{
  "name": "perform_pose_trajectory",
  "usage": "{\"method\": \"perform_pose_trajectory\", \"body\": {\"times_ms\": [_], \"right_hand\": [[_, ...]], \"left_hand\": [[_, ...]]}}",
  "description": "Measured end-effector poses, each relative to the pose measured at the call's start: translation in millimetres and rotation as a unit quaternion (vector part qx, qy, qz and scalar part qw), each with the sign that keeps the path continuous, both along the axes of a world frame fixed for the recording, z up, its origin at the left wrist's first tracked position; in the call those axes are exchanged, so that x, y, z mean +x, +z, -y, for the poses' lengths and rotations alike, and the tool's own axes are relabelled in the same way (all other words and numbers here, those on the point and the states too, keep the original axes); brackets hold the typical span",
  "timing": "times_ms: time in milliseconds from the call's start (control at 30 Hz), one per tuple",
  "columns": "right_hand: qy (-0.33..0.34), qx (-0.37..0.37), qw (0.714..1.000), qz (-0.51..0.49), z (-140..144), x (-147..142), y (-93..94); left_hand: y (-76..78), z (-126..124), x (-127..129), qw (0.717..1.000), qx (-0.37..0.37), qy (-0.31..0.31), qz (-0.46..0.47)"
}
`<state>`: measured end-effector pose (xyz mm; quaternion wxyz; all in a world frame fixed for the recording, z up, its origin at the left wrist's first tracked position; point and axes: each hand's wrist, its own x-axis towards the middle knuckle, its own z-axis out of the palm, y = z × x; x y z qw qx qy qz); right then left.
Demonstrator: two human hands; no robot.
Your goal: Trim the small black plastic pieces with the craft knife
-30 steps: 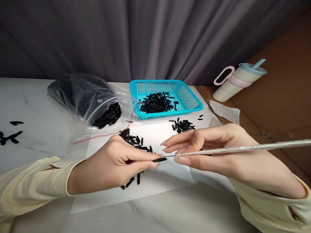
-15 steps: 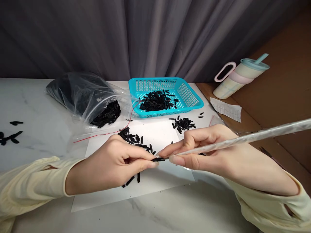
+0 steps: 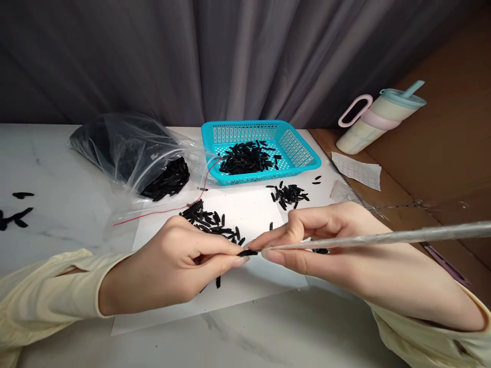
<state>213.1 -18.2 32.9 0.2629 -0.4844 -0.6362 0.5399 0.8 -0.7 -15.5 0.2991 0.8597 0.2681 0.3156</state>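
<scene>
My left hand (image 3: 161,266) pinches a small, elongated black piece (image 3: 248,253) between thumb and forefinger, above the white paper. My right hand (image 3: 326,250) grips a long slim tapered tool (image 3: 387,237) that looks wrapped in clear film. Its thin tip comes out between thumb and finger, right beside the black piece; whether they touch is hard to tell. The tool's shaft slants off past the right edge. Loose black pieces (image 3: 207,219) lie on the paper behind my hands, and some are partly hidden by them.
Behind stands a blue basket (image 3: 264,177) holding more black pieces. Left of it lies a clear zip bag (image 3: 134,148) of them. A small pile (image 3: 289,194) sits right of the paper (image 3: 161,312). A tumbler (image 3: 376,122) and printed slip (image 3: 356,171) are at the right.
The tool's far end has swung lower, so its shaft lies closer to level. Both hands stay together at nearly the same place, and the left still pinches the black piece.
</scene>
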Motion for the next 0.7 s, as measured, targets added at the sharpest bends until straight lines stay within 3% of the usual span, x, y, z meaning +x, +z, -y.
{"method": "perform_pose_trajectory", "body": {"times_ms": [700], "right_hand": [[0.021,-0.015,0.999,0.045,-0.6,0.4,6.5]], "left_hand": [[-2.0,0.9,0.1,0.999,0.034,0.009,0.007]]}}
